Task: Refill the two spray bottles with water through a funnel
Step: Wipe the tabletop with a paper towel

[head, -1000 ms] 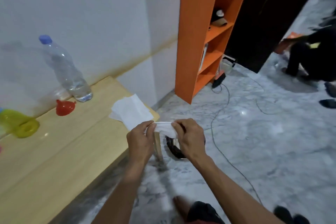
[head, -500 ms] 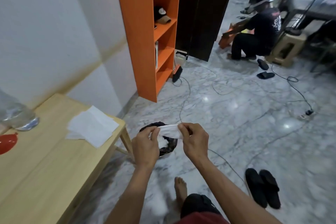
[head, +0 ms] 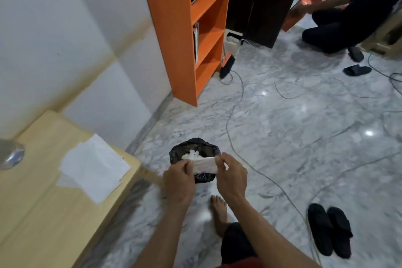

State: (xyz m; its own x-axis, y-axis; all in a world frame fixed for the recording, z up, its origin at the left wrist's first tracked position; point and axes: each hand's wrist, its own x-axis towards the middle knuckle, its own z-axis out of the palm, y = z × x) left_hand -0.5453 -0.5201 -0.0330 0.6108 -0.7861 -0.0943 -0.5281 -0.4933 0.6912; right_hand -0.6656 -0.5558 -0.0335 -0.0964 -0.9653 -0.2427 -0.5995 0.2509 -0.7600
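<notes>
White tissue point(head: 205, 165), folded into a narrow strip, is stretched between my 2 hands over the bin point(head: 193, 154) on the floor. My left hand point(head: 179, 177) pinches one end, fingers curled around it; my right hand point(head: 231, 173) pinches the other end between thumb and fingers. The bin is lined with a black bag and already has a crumpled white wad in it.

I judge the strip to be almost weightless, soft and limp, and if it is damp it will tear easily and cling to my skin. It needs only a light pinch at the ends, as I have it now, and letting go of both ends together should drop it straight into the bin below.

Of the task's own things I see little. At the left edge of the bench point(head: 43, 213) stands the base of a clear bottle point(head: 10, 154), blurred and cut off by the frame; I cannot tell how much water it holds. Neither spray bottle nor the funnel is in view. A bottle like that would be smooth, maybe slick if wet, so I would take it around the middle of the body.

More tissues point(head: 93, 167) lie flat near the bench corner. A person crouches far off by the shelf point(head: 174, 28), and cables trail across the floor.
</notes>
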